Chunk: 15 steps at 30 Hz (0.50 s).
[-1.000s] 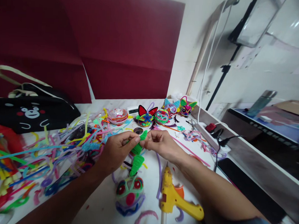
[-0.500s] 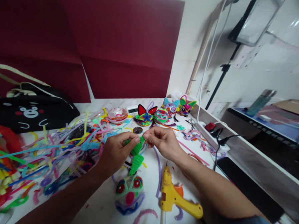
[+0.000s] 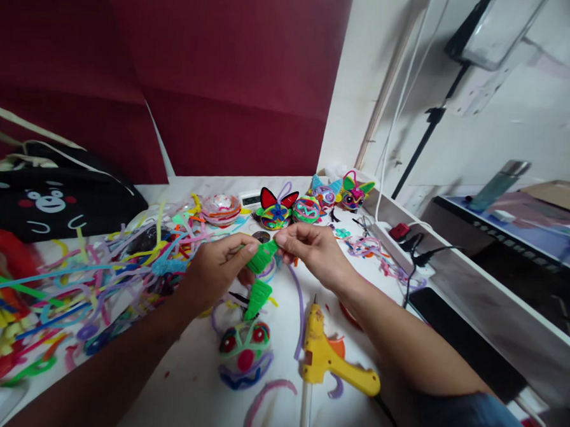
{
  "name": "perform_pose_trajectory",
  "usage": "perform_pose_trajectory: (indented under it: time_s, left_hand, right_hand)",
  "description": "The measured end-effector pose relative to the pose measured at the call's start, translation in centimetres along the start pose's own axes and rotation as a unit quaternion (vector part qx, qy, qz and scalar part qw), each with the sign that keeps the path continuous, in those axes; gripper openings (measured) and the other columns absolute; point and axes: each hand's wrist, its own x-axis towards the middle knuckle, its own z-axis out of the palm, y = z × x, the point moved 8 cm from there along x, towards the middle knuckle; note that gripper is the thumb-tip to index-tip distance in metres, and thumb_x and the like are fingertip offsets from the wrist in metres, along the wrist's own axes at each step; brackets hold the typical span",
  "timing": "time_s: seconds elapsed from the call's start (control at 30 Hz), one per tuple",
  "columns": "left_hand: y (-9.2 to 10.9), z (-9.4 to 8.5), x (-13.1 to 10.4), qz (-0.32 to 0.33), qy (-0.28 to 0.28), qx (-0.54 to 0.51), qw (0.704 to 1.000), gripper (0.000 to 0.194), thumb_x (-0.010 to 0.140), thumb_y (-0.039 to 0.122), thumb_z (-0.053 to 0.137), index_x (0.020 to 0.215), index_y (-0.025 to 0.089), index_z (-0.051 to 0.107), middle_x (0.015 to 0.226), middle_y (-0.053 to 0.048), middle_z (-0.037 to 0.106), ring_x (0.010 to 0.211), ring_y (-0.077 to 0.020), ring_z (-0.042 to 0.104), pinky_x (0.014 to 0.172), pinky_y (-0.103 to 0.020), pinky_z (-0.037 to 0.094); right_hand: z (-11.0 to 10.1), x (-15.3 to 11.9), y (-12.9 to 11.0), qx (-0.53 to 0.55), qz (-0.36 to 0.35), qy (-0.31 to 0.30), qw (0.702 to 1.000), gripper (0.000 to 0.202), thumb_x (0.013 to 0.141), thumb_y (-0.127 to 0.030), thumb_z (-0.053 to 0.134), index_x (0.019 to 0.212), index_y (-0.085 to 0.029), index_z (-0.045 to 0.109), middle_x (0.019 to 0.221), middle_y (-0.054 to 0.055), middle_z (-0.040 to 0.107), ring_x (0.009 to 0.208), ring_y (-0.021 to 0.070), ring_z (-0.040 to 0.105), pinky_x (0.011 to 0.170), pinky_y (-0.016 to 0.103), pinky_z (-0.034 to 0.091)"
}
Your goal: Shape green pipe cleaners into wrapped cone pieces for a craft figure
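Note:
Both hands pinch a small green triangle of fuzzy pipe cleaner (image 3: 262, 257) above the table. My left hand (image 3: 220, 261) grips its left side, fingers closed. At its right tip, the thumb and fingers of my right hand (image 3: 309, 252) press together. A second green pipe-cleaner triangle (image 3: 259, 298) lies just below. Nearer to me rests a round pipe-cleaner face ornament (image 3: 245, 355) with red eyes, a red nose and a blue-purple mouth. Right of it is a yellow hot glue gun (image 3: 320, 355), its nozzle pointing away from me.
Loose pipe cleaners (image 3: 104, 293) are heaped on the left beside a black bag (image 3: 51, 201). Decorated ornaments (image 3: 276, 212) stand along the back. A power strip (image 3: 400, 245) and a black phone-like slab (image 3: 464, 341) lie on the right. A purple strip (image 3: 299, 310) lies near the glue gun.
The view has shifted slightly. The green triangle between my hands now shows more of its face, turned toward me. Both hands keep their pinch on it.

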Motion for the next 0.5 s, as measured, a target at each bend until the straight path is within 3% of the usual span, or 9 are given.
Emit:
perform_pose_trajectory:
  time_s: [0.2, 0.37, 0.5]
  left_hand:
    - [1.6, -4.0, -0.2, -0.002, 0.142, -0.053, 0.988, 0.015, 0.081, 0.028, 0.061, 0.088, 0.014, 0.063, 0.053, 0.005, 0.064, 0.048, -0.0107, 0.061, 0.050, -0.019, 0.047]
    - [2.0, -5.3, 0.5, -0.002, 0.167, -0.080, 0.983, 0.010, 0.082, 0.023, 0.059, 0.084, 0.014, 0.060, 0.049, 0.007, 0.061, 0.045, -0.0092, 0.060, 0.045, -0.017, 0.043]
    - [1.3, -5.4, 1.1, -0.017, 0.142, -0.102, 0.984, 0.008, 0.082, 0.023, 0.059, 0.084, 0.015, 0.058, 0.047, 0.008, 0.060, 0.044, -0.0094, 0.059, 0.045, -0.017, 0.043]
  right_hand:
    - [-2.5, 0.3, -2.0, -0.009, -0.043, 0.036, 0.998, 0.033, 0.075, -0.045, 0.068, 0.082, -0.014, 0.063, 0.065, 0.000, 0.062, 0.054, 0.0102, 0.056, 0.053, 0.024, 0.045]
    - [-4.1, 0.4, -3.1, -0.012, -0.069, 0.062, 0.996, 0.032, 0.074, -0.046, 0.069, 0.078, -0.015, 0.063, 0.063, 0.000, 0.061, 0.053, 0.0104, 0.056, 0.053, 0.025, 0.044]
    - [-4.2, 0.6, -2.4, -0.049, -0.058, 0.057, 0.995, 0.033, 0.071, -0.047, 0.070, 0.075, -0.015, 0.062, 0.062, 0.000, 0.060, 0.054, 0.0109, 0.056, 0.053, 0.025, 0.045]
